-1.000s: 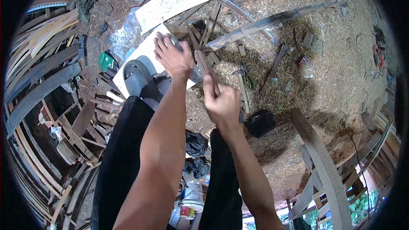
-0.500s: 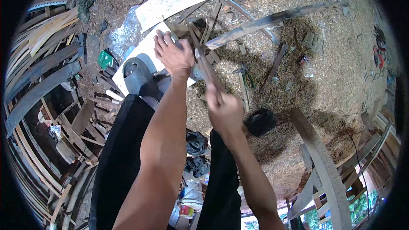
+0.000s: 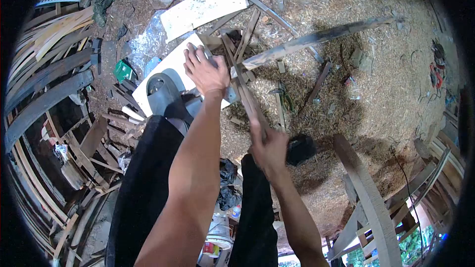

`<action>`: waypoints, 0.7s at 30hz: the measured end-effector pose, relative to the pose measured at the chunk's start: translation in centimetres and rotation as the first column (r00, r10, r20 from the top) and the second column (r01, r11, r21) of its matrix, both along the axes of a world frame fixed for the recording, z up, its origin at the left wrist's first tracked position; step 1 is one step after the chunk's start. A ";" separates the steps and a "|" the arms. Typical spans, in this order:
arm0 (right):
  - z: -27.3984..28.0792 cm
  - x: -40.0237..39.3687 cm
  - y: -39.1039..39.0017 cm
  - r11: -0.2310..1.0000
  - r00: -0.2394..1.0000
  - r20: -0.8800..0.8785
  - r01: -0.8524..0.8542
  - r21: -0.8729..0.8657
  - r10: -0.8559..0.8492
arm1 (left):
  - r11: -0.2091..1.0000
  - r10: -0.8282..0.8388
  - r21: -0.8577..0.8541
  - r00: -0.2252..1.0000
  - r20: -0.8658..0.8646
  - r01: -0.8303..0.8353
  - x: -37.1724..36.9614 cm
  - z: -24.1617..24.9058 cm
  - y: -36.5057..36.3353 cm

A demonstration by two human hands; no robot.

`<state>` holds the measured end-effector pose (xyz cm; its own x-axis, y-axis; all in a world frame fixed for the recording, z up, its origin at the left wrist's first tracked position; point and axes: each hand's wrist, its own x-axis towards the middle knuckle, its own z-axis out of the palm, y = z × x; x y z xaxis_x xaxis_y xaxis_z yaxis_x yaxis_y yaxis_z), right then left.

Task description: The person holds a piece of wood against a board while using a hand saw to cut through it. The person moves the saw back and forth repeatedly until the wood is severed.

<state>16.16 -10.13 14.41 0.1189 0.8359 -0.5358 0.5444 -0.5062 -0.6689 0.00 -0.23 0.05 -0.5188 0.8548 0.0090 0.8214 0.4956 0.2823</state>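
My left hand (image 3: 207, 73) lies with fingers spread on a white board (image 3: 143, 91), pressing near its right edge. A foot in a dark grey sandal (image 3: 168, 100) stands on the same board, left of that hand. My right hand (image 3: 269, 151) is closed around the near end of what looks like a handsaw (image 3: 246, 91). Its long brown blade, seen nearly edge-on and slightly blurred, runs along the board's right edge, just beside my left hand. The handle is mostly hidden in my fingers. A long weathered wooden strip (image 3: 297, 42) extends to the right from beside the blade.
Sawdust and wood offcuts cover the ground. Pliers (image 3: 283, 98) and a black bundle (image 3: 301, 149) lie right of the saw. Curved timbers (image 3: 49, 94) are stacked at the left, and a thick beam (image 3: 368, 195) rises at lower right. Another white panel (image 3: 203, 10) lies ahead.
My right hand has drawn back toward my body with the saw. My left hand stays on the board, and the whole view has shifted slightly.
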 end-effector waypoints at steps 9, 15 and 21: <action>5.7 2.9 -3.1 0.999 0.995 -0.094 0.032 0.012 -0.031 | 0.998 -0.025 0.060 0.999 -0.036 0.027 0.1 -0.3 -0.2; 6.4 3.5 -4.4 1.000 0.996 -0.092 -0.023 -0.004 0.023 | 0.997 -0.012 0.080 0.999 -0.043 0.016 0.1 -0.3 -0.1; -1.6 -2.6 5.9 0.998 0.997 -0.065 -0.037 -0.047 0.033 | 1.000 -0.011 0.028 0.999 0.034 0.010 -0.1 0.2 0.0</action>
<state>13.59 -4.19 12.77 0.0539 0.8120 -0.5812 0.5189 -0.5201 -0.6784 -0.11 -0.26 0.23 -0.5104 0.8598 0.0156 0.8160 0.4786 0.3243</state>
